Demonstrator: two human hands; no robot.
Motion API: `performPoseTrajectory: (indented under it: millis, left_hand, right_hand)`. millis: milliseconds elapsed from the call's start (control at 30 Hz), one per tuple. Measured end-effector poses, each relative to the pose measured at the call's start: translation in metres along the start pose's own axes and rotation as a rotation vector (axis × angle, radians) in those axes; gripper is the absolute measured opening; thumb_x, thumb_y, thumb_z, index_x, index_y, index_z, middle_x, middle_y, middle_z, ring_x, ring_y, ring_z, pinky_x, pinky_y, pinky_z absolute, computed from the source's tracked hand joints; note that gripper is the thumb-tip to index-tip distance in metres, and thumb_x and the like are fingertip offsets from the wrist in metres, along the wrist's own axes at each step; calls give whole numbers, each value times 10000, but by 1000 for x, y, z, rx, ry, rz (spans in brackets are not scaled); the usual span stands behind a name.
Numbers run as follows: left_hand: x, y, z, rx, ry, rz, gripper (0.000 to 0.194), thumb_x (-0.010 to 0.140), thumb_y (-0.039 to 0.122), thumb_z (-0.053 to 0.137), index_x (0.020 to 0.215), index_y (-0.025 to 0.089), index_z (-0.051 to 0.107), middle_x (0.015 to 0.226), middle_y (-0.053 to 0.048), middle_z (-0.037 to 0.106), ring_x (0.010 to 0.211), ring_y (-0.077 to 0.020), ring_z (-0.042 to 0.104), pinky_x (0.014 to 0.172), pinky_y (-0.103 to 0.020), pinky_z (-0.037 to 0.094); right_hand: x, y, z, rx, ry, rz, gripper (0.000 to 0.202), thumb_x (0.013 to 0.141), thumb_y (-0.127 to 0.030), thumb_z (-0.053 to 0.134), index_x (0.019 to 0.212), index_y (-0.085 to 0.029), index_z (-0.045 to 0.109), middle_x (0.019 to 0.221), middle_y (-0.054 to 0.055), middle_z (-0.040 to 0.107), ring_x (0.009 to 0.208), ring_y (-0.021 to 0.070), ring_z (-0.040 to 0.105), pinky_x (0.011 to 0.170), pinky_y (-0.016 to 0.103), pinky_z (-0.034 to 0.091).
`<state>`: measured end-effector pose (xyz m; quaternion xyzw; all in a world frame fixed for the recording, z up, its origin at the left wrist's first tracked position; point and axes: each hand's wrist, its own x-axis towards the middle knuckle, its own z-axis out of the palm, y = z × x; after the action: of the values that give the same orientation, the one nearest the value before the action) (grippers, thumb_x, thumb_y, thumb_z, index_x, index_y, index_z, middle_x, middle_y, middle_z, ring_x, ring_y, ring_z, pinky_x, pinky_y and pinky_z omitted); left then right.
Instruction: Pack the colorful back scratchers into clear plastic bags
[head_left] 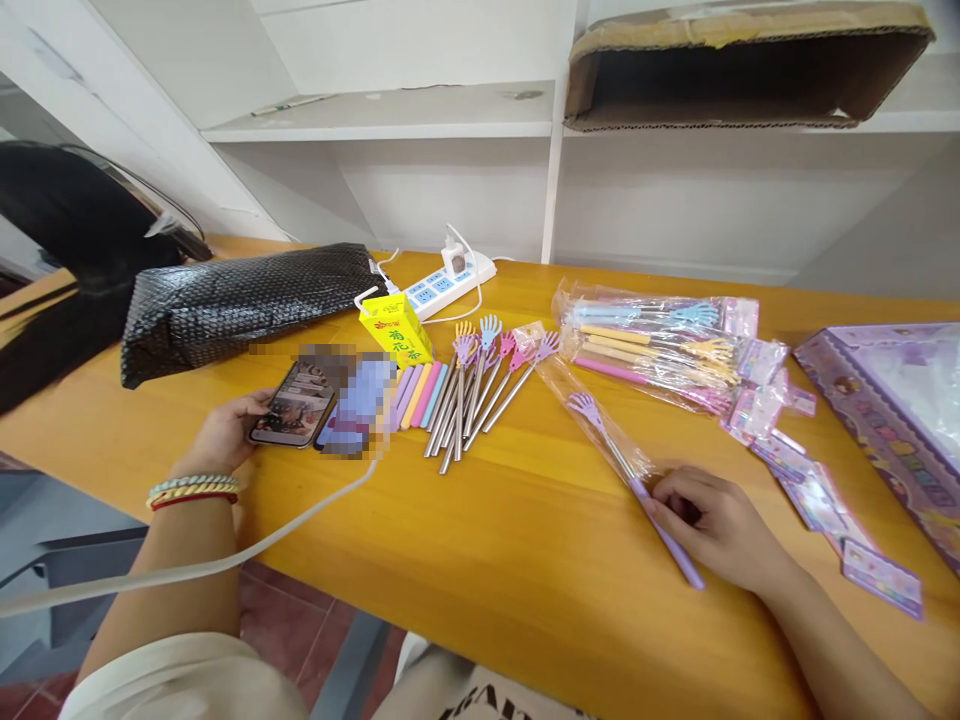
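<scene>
My left hand is closed on the edge of a smartphone with its screen lit. Beside that phone lies a second, partly blurred phone-like object. On the right, my right hand pinches the purple handle of a back scratcher; its hand-shaped head and metal rod lie within a clear plastic sleeve. In the middle are several loose metal rods with coloured scratcher heads, next to a row of pastel handles.
Bagged back scratchers lie behind my right hand, with printed cards trailing rightward. A purple display box stands far right. At the back are a power strip, yellow drink carton and black bubble-wrap parcel. A white cable crosses my left arm.
</scene>
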<state>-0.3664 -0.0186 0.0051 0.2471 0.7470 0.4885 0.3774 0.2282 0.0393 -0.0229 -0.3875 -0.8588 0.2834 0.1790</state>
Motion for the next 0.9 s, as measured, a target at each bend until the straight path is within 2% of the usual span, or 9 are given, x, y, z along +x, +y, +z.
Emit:
performPoseTrajectory:
  millis: [100,200,333,467,667,767,900]
  left_hand:
    - [2,-3,-7,-104,-66,-34,531,441,127,535,960,77,634,883,-87,696,754,-238,640,568,-288,549]
    - [1,-6,-14,-176,-116,8,540,435,101,561,967,78,652,943,-98,692,775,-236,636,608,-293,552]
    - [-3,-5,-19,-221,-122,-3,554,431,99,564,974,80,673,978,-112,688,787,-259,631,621,-329,554]
    - [-2,-6,-21,-218,-155,-9,561,441,98,599,998,85,672,977,-111,688,768,-245,632,633,-316,553]
    - [1,-10,-23,-197,-160,29,557,432,78,639,988,94,674,978,-100,691,738,-216,631,639,-288,553]
    - [0,-10,-23,-191,-152,46,561,422,67,639,980,96,678,974,-94,693,747,-214,634,642,-278,554]
    - [-1,-9,-23,-178,-129,30,583,407,63,651,988,103,683,976,-97,694,836,-261,636,653,-297,562]
  right_hand:
    - [0,-1,0,6,10,-6,169,859,-299,507,757,-191,588,762,51,617,631,132,544,595,272,428]
    - [1,-1,-1,10,18,-7,180,860,-311,505,753,-193,587,753,49,616,630,132,548,594,269,428]
    - [0,-1,-1,0,7,-3,189,860,-319,502,746,-192,583,711,44,598,613,133,532,587,270,422]
    - [0,-1,-1,-10,10,-6,225,864,-346,486,735,-191,587,681,40,589,599,134,526,577,268,423]
    - [2,-4,-3,2,57,-15,292,860,-418,475,716,-195,596,684,54,602,591,140,536,556,266,430]
    - [2,-5,-3,1,45,-11,256,864,-382,481,730,-196,594,683,46,595,595,135,527,560,266,420]
    - [1,-3,-2,5,14,-3,198,867,-319,489,749,-195,589,694,31,584,595,122,510,570,264,405]
